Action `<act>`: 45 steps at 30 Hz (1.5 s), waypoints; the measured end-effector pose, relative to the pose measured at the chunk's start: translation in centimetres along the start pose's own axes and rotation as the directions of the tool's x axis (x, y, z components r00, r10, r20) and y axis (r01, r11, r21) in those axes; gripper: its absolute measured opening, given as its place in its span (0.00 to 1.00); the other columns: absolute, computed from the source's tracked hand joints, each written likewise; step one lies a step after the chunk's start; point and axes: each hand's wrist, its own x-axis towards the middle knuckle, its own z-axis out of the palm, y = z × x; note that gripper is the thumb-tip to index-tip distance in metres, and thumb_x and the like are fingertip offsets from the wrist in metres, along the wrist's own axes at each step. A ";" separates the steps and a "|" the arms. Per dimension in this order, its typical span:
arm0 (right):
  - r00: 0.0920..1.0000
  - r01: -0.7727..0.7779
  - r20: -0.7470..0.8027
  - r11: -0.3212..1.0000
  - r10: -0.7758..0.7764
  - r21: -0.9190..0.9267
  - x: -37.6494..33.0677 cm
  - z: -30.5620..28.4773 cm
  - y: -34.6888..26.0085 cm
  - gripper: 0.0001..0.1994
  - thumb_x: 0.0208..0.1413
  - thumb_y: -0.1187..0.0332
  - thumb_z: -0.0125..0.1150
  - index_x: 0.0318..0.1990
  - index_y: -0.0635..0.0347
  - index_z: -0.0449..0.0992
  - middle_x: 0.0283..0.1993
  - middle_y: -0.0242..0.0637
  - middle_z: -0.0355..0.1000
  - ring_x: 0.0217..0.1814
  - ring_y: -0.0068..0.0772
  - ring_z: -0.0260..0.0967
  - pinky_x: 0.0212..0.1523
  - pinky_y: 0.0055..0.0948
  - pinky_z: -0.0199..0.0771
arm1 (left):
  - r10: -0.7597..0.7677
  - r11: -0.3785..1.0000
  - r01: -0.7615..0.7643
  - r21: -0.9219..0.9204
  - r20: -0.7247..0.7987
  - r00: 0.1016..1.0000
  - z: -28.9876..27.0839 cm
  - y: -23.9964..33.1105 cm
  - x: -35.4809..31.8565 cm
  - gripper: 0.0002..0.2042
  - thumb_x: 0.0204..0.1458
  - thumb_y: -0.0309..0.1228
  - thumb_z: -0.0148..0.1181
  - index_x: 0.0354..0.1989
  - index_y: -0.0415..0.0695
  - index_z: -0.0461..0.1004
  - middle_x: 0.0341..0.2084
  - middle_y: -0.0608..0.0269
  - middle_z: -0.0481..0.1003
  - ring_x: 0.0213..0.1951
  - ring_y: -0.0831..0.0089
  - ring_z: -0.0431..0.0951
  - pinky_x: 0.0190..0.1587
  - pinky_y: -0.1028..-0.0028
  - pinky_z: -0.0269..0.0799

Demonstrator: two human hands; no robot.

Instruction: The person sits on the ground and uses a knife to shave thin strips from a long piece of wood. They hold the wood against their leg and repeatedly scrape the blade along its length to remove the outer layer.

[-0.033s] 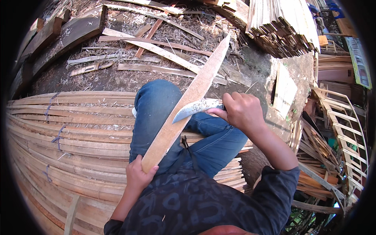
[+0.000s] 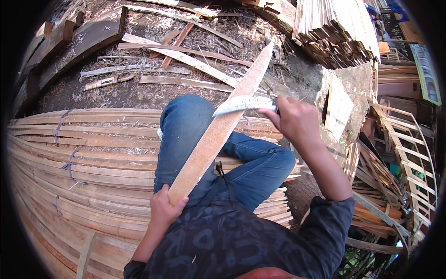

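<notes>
A long, flat piece of wood [image 2: 211,144], tapered to a point at its far end, slants up and away across my thigh. My left hand [image 2: 167,206] grips its near end close to my waist. In my right hand [image 2: 297,122] is the handle of a machete [image 2: 241,105], mostly covered by the fingers. The pale, curved blade lies across the upper half of the wood, its tip reaching past the wood's left edge. Whether the edge bites into the wood cannot be made out.
I sit on bundled wooden strips [image 2: 93,162] tied with purple cord. Loose slats [image 2: 186,63] and shavings litter the ground ahead, beside a wooden sheath [image 2: 109,81]. A tall stack of thin boards [image 2: 334,35] stands far right; a slatted wooden frame [image 2: 409,158] leans at right.
My right hand and the machete have moved up the wood, away from me and slightly right. The left hand and the wood stay nearly in place.
</notes>
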 end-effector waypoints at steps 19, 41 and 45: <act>0.964 -0.210 -0.185 0.974 0.192 -0.084 2.4 2.8 7.9 0.31 0.54 0.35 0.54 0.18 0.56 0.69 0.15 0.35 0.68 0.17 0.39 0.71 0.18 0.35 0.67 | -0.022 0.999 0.023 -0.024 0.038 0.999 0.2 0.0 0.8 0.26 0.40 0.50 0.69 0.24 0.37 0.66 0.18 0.42 0.71 0.26 0.41 0.75 0.27 0.56 0.69; 0.759 -0.637 0.080 0.763 0.646 -0.114 5.2 0.3 11.8 0.35 0.62 0.37 0.41 0.24 0.62 0.75 0.24 0.51 0.74 0.30 0.56 0.75 0.33 0.48 0.74 | -0.011 1.000 0.011 0.015 -0.003 1.000 0.4 -0.4 -0.1 0.28 0.40 0.52 0.70 0.24 0.37 0.65 0.17 0.43 0.70 0.24 0.42 0.74 0.25 0.55 0.68; 0.552 -0.830 0.021 0.551 0.834 -0.079 0.6 -0.5 23.1 0.40 0.62 0.35 0.36 0.27 0.70 0.77 0.31 0.59 0.74 0.37 0.59 0.72 0.38 0.50 0.69 | 0.033 0.999 -0.032 0.037 -0.024 0.999 0.2 -0.8 0.3 0.28 0.39 0.52 0.70 0.23 0.38 0.65 0.17 0.44 0.70 0.23 0.42 0.74 0.25 0.55 0.68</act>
